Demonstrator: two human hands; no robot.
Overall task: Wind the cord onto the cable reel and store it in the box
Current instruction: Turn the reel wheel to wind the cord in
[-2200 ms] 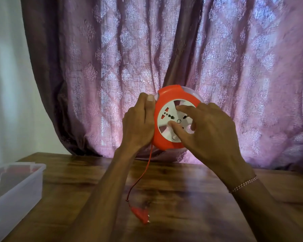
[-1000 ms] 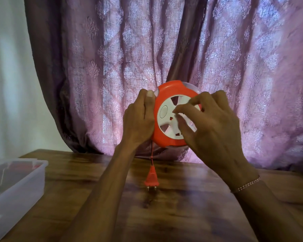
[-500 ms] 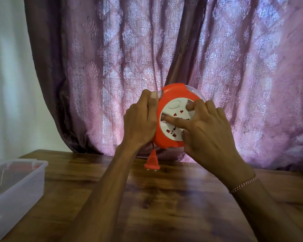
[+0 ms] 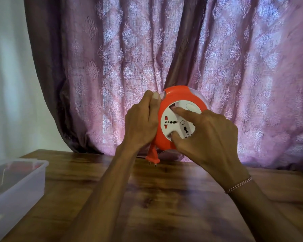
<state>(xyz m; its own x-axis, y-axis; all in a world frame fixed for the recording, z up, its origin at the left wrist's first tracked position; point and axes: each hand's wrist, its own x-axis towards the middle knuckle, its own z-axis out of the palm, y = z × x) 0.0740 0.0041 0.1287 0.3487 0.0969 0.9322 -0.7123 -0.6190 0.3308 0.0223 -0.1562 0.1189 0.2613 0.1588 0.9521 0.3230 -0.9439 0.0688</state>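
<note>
Wooden table [image 4: 164, 198], dark glossy grain, before a mauve patterned curtain [image 4: 234, 58]; item held above it: cable reel [image 4: 166, 137], round, orange plastic rim, white socket face. Right hand [image 4: 206, 137]: two fingertips [image 4: 177, 110] pressed into recesses of the white face, remaining fingers loosely curled, nothing enclosed. Left hand [image 4: 141, 126]: fingers wrapped closed on the reel's left edge, thumb on the rim. Plug [image 4: 152, 157], orange, two metal pins, hangs just under the reel, clear of the table; almost no cord shows. Step judged: last turns of winding. Next: seat the plug, then carry the reel to the clear plastic box [image 4: 16, 186], rectangular, far left, well apart
</note>
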